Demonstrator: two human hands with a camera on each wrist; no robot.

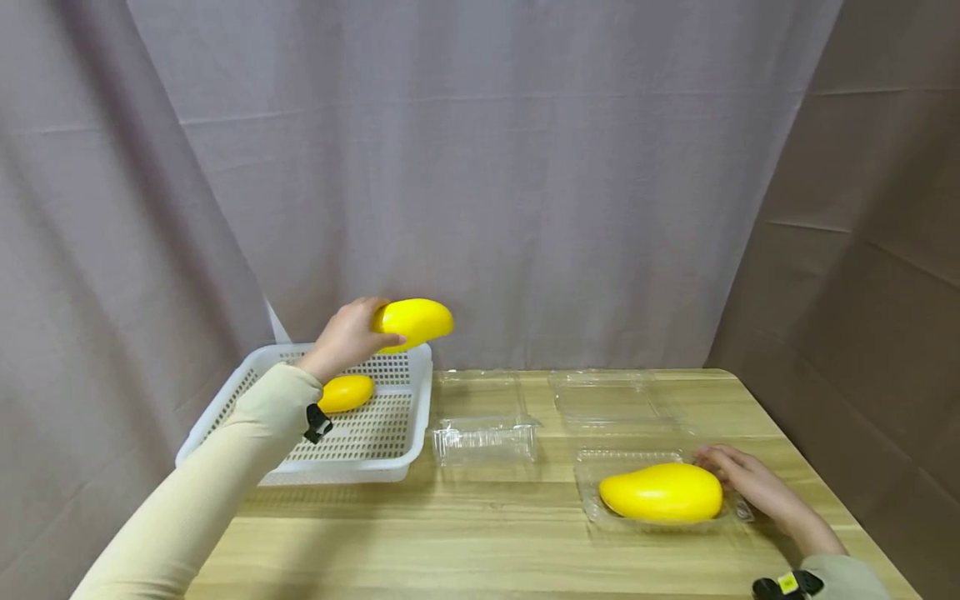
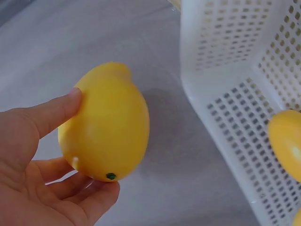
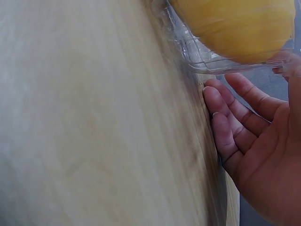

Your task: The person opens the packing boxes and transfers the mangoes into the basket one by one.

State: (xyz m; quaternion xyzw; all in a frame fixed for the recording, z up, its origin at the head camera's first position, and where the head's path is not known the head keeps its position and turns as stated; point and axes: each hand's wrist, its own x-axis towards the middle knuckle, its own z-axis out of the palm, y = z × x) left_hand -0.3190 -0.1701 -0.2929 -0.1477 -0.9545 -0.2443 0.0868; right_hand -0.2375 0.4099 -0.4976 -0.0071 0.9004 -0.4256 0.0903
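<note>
My left hand [image 1: 352, 333] grips a yellow mango [image 1: 416, 323], held up above the back right of a white basket [image 1: 418, 417]. In the left wrist view, the thumb lies on one side of this mango and the other fingers curl under its end, near a small green stem spot. Another mango [image 1: 347, 393] lies in the basket, partly hidden by the left sleeve. On the right, a third mango [image 1: 663, 493] sits in a clear plastic box [image 1: 588, 500] with its lid laid back. Beside that box is my right hand [image 1: 750, 483], fingers loosely bent close to its rim.
Another clear plastic box [image 1: 483, 442] stands open between the basket and the mango's box, its lid [image 1: 480, 392] towards the back. All rest on a wooden table [image 1: 465, 542]. Grey curtains [image 1: 525, 183] hang behind the table and along its sides.
</note>
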